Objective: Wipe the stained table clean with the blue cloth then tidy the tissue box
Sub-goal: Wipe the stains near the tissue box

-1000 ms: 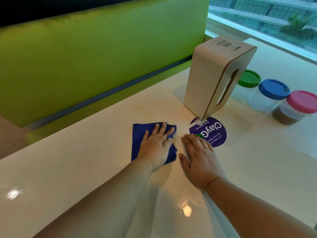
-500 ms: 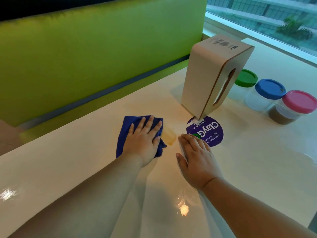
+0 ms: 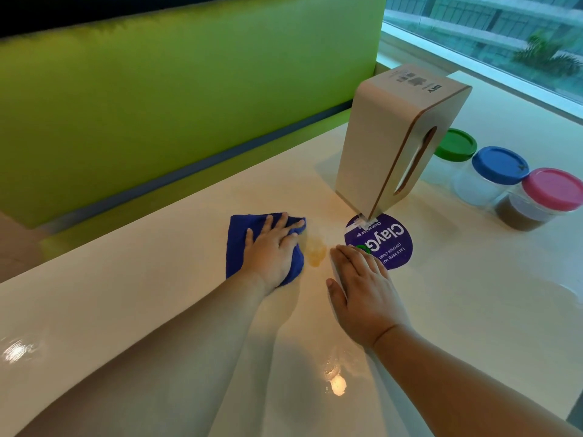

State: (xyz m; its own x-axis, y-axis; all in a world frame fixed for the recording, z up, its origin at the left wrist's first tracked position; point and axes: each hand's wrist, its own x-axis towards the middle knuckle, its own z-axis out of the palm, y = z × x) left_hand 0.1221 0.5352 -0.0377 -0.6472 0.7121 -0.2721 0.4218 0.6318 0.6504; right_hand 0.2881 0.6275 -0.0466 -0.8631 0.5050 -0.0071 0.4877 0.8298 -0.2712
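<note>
**Q:** Where does the blue cloth (image 3: 239,238) lie?
**A:** It lies flat on the white table (image 3: 126,310), just left of a yellowish stain (image 3: 316,253). The left hand (image 3: 271,252) presses down on it with fingers straight and spread.

**Q:** And the right hand (image 3: 366,291)?
**A:** It rests palm down on the bare table, fingers extended and together, grasping nothing. Its fingertips overlap the near edge of a round purple sticker (image 3: 396,244). The stain sits between the two hands.

**Q:** The tissue box (image 3: 378,146)?
**A:** It stands on end at the sticker's far edge, with its slot facing right. Three jars stand in a row to its right, with a green lid (image 3: 456,144), a blue lid (image 3: 500,164) and a pink lid (image 3: 553,188). A green partition (image 3: 189,89) backs the table.
</note>
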